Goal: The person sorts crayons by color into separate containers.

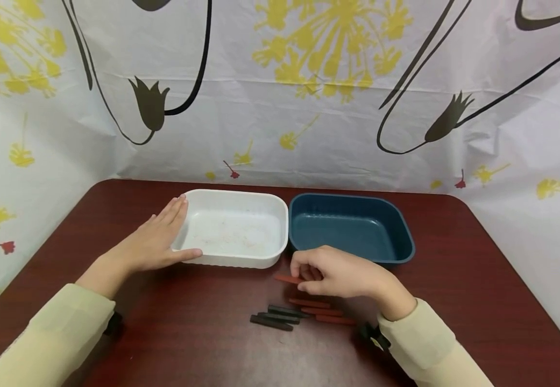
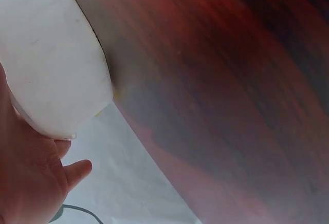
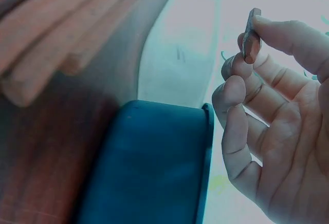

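Your right hand (image 1: 338, 274) hovers low over the desk (image 1: 454, 301), just in front of the seam between the two tubs, and its grip is clamped on a red stick (image 1: 288, 279): thumb and fingertips pinch it near one end, so most of its length juts out to your left. The right wrist view shows the same stick (image 3: 251, 35) end-on between the thumb and forefinger.

It looks like a short crayon or wax stick, so judge it light and stiff but brittle. It would likely snap if bent and may slide under a loose pinch. A hold nearer the middle, across the narrow sides, would probably steady it better than the end hold you have now.

Your left hand (image 1: 156, 242) lies flat against the left wall of the white tub (image 1: 235, 200), fingers straight and thumb along the near corner, its grip apart and pressing rather than closing. The left wrist view shows that tub's wall (image 2: 51, 59) against your palm.

The blue tub (image 1: 352, 200) stands just beside the white one, their rims touching or nearly so. Both look bare inside, apart from faint smudges in the white one.

Under your right wrist lie more red sticks (image 1: 325, 312), and just left of them three black sticks (image 1: 277, 317), close together. They crowd the spot below your hand, so a lowered wrist could scatter them.
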`<state>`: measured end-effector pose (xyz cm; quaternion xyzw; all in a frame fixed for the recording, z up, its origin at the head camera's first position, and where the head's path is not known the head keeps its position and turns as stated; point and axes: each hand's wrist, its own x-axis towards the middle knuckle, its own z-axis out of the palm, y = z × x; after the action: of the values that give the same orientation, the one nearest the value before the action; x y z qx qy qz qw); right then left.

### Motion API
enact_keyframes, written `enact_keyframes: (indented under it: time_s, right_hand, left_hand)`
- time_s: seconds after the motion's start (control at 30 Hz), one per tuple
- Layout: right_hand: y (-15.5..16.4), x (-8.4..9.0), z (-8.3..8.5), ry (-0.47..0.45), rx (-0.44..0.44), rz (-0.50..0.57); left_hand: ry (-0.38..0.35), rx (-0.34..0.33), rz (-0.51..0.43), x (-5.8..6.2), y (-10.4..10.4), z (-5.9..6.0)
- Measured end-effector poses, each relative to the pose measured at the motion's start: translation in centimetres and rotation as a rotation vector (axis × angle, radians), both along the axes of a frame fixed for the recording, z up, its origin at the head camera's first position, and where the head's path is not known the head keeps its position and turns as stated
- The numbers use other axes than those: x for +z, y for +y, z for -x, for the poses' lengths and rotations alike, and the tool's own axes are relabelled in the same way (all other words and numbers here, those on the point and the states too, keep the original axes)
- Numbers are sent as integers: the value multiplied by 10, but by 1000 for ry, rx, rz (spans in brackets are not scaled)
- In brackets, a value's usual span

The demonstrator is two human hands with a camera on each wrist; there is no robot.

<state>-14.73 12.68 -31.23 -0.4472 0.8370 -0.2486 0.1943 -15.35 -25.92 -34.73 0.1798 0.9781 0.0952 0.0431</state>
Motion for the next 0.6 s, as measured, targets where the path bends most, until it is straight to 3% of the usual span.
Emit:
enact_keyframes:
  time_s: [0.6]
  right_hand:
    - [-19,10,29,63,-50,63]
  left_hand:
    - [26,12,-21,-7,-1,5]
